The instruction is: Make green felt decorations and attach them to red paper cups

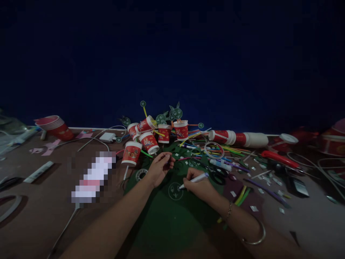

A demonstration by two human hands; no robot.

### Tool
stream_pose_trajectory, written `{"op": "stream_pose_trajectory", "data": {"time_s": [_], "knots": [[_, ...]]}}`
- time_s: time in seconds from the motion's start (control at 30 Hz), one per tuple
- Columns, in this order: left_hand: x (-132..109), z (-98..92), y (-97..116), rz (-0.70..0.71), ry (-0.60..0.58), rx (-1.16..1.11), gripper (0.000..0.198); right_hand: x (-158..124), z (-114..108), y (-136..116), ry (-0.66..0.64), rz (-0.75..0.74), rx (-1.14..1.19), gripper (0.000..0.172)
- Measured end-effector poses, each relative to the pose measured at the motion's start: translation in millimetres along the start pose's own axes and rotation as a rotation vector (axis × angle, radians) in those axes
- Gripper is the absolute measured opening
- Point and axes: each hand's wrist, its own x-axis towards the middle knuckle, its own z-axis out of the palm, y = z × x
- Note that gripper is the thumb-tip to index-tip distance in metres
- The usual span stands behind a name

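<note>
My right hand (198, 185) is closed around a white marker pen (194, 179), its tip touching a circle with small marks drawn on the dark green sheet (167, 219). My left hand (159, 167) rests on the far part of the same sheet, fingers curled in a pinch; what they hold is too small to make out. Just beyond the hands stands a cluster of red paper cups (148, 138), some upright and some tipped over, with coloured straws and round green cutouts (176, 113) sticking out of them.
Black scissors (217, 176), a glue stick (220, 164), a tape ring (214, 150), loose straws and paper scraps lie right of the sheet. A stack of cups lies on its side (237, 137). Another cup stack (54, 126) and a white charger (107, 137) sit at left. A red-handled tool (279, 159) lies at far right.
</note>
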Motion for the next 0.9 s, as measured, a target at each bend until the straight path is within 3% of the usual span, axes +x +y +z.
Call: {"op": "stream_pose_trajectory", "data": {"time_s": [0.37,0.6,0.9], "knots": [[0.5,-0.1,0.3,-0.002,0.008,-0.001,0.021,1.0,-0.6,1.3,0.008,0.020,0.042,0.017],[-0.2,0.3,0.6,-0.005,0.005,0.012,0.023,-2.6,1.8,-5.8,-0.100,-0.006,0.190,0.020],[0.4,0.9,0.4,-0.002,0.017,0.005,0.025,-4.6,4.4,-3.2,-0.123,-0.061,0.065,0.019]]}}
